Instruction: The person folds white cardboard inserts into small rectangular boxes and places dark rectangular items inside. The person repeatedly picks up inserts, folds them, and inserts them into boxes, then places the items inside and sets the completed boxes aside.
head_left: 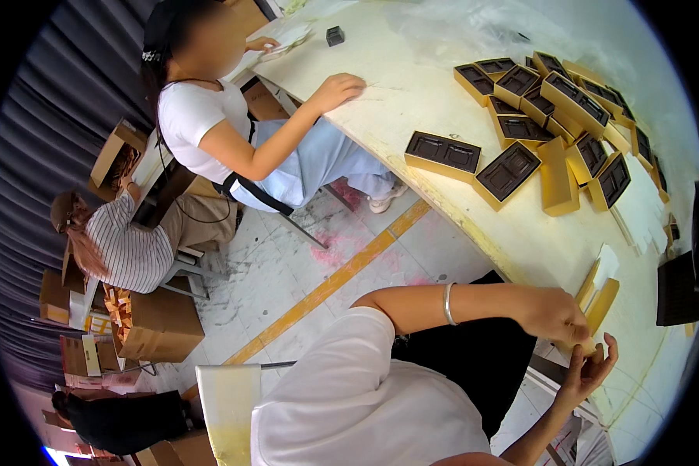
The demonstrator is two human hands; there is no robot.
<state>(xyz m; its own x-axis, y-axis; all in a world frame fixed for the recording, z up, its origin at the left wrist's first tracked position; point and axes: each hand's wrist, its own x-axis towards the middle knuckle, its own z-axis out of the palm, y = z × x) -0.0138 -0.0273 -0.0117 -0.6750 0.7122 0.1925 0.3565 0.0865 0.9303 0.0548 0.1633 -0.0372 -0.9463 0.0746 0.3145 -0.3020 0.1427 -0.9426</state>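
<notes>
From head height, one wide camera looked down at the near table (412,89) right, floor (268,299) left.

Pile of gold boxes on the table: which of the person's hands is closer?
Left. The left hand is below the pile of gold boxes in the picture; the right hand is lower still, farther away.

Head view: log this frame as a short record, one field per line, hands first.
Left hand: closed on the near end of a gold card piece; silver bangle at wrist
Right hand: at that same end; grip unclear
Table: pale, with gold boxes, most showing dark inserts, mostly heaped
Co-worker: seated at the table, one hand resting on it
Floor: yellow stripe, pink stains
Background: brown carton holding orange pieces
</notes>
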